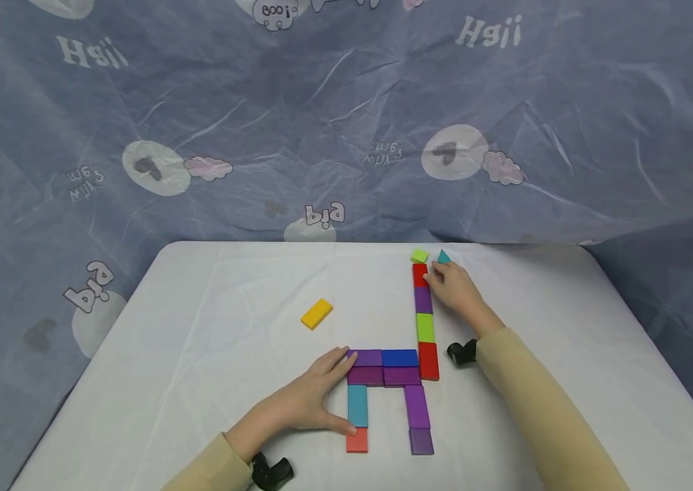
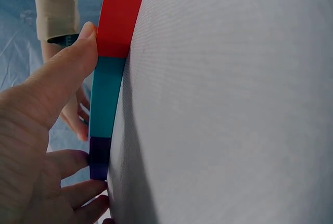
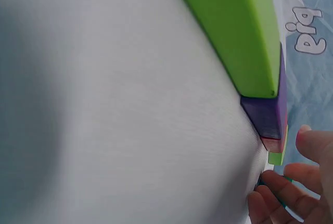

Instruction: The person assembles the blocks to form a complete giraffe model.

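Flat coloured blocks lie in a four-legged-looking figure with a tall column. My left hand [image 1: 310, 395] is spread along its left side: the thumb touches the orange-red block [image 1: 357, 442], below a teal block [image 1: 357, 406], and a fingertip meets the upper purple block [image 1: 366, 358]. In the left wrist view the thumb presses the red block's [image 2: 118, 21] side. My right hand [image 1: 460, 290] is by the column's top red block [image 1: 420, 275], thumb apart from the loosely bent fingers. A teal triangle [image 1: 444, 257] lies just beyond its fingers, and a light green block [image 1: 419, 256] sits tilted atop the column.
A yellow block [image 1: 317, 314] lies apart at the left. The column continues down through purple, green [image 1: 425, 328] and red blocks [image 1: 429, 361]. The right leg is two purple blocks [image 1: 417, 407]. A blue patterned cloth [image 1: 346, 123] hangs behind the white table [image 1: 230, 307].
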{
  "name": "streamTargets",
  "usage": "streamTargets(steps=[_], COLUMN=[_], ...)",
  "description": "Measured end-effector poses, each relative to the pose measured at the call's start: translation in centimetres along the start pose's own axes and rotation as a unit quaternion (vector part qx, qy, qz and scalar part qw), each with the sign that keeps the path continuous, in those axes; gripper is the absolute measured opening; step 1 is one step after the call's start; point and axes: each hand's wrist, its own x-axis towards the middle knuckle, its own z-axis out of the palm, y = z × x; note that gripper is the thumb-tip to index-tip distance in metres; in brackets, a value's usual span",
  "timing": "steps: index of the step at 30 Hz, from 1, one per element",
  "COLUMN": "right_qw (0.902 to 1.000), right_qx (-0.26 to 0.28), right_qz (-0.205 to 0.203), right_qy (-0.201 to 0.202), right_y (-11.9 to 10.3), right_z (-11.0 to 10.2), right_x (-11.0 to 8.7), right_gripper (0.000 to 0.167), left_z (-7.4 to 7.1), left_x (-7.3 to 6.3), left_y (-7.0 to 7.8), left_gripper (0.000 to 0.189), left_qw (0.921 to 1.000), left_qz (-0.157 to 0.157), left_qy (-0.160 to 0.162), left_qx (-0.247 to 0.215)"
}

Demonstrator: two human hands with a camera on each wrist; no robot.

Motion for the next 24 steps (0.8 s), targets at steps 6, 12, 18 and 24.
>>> streamTargets(steps=[6, 12, 18, 24], right_qw=[0.9996, 0.9996, 0.9936, 0.9900], right_qx=[0.019, -0.013, -0.072, -0.095], right_qz=[0.020, -0.005, -0.049, -0.055], right_qy=[0.003, -0.026, -0.071, -0.089], right_y=[-0.1, -0.1, 0.1, -0.1], right_z=[-0.2, -0.1, -0.1, -0.2], right_x=[1.1, 2.4, 3.3, 3.6], right_gripper=[0.054, 0.048, 0.051, 0.052], left_z=[0.3, 0.3, 0.1, 0.0], left_x=[0.0, -0.1, -0.1, 0.0], left_y=[0.1, 0.2, 0.1, -0.1], left_gripper=[0.115, 0.115, 0.115, 0.115], left_qw=[1.0000, 1.0000, 1.0000, 1.0000], left_qz=[-0.003, -0.002, 0.003, 0.002], left_qy=[-0.001, -0.004, 0.000, 0.003], left_qx=[-0.004, -0.004, 0.005, 0.008])
